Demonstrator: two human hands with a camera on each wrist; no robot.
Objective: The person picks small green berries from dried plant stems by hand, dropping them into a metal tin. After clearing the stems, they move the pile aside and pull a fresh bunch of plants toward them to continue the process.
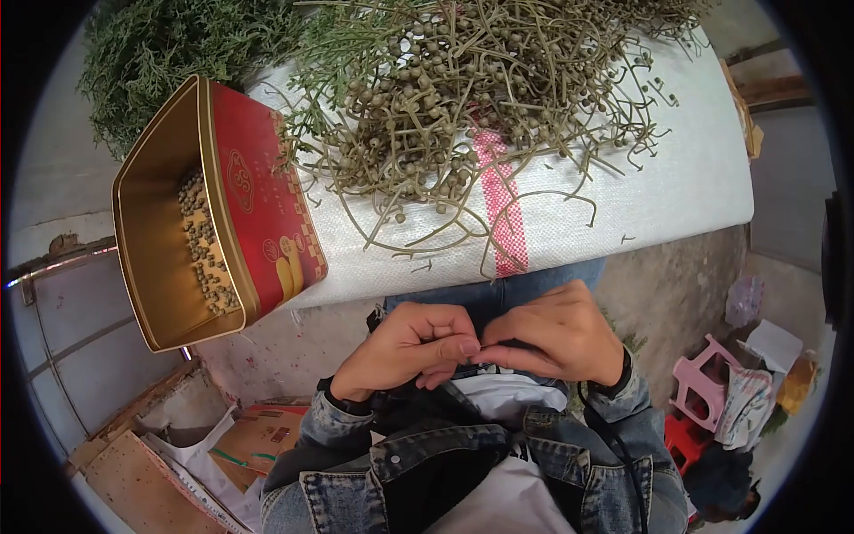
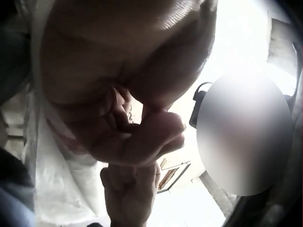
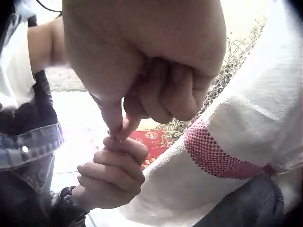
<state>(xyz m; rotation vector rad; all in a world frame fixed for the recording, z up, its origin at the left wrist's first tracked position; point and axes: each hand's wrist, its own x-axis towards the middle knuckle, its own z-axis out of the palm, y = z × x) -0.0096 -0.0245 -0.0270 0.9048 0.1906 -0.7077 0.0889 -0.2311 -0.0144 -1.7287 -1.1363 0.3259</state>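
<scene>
Both hands meet low in front of the person's chest, just short of a white woven sack (image 1: 614,205). My left hand (image 1: 418,345) has curled fingers, its thumb and forefinger pinched together. The thumb and forefinger of my right hand (image 1: 560,334) meet the left fingertips. A tiny dark bit (image 3: 116,137) shows where the fingertips join; most of it is hidden, and I cannot tell its kind. On the sack lies a heap of brown stalks with round seed pods (image 1: 418,133). A red and gold tin (image 1: 267,196), tipped on its side, holds small round pods (image 1: 203,240).
Green feathery sprigs (image 1: 187,62) lie behind the tin. Flattened cardboard (image 1: 258,436) is on the floor at lower left. At right stand a pink stool (image 1: 703,378) and a red stool (image 1: 683,443), with a cloth (image 1: 749,405) beside them. A loose stalk hangs over the sack's near edge.
</scene>
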